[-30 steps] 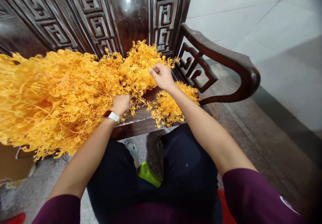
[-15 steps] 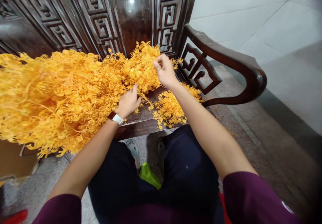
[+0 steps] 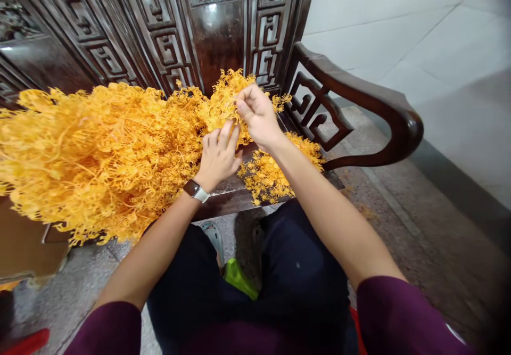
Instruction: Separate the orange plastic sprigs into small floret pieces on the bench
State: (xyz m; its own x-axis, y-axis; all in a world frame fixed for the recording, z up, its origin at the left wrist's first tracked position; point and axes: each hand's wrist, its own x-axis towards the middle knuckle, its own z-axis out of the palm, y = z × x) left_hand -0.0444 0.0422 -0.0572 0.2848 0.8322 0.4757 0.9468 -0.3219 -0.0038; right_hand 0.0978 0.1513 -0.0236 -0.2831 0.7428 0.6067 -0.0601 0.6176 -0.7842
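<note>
Watching remotely, I see the left hand (image 3: 220, 155) near frame centre, fingers spread; the right hand (image 3: 260, 114), just above, is curled, its grip unclear. Yellow sprigs (image 3: 112, 158) fill middle left, a smaller pile (image 3: 269, 176) right of centre.

At your nine o'clock: orange sprays (image 3: 107, 153), plastic-looking, rough. Twelve: backrest (image 3: 221, 41), glossy wood. Six: your trousers (image 3: 307, 264), matt cloth.

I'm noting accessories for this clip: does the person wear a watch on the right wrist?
No, the watch is strapped at the wrist of the left hand, while the right hand has a bare wrist.
</note>
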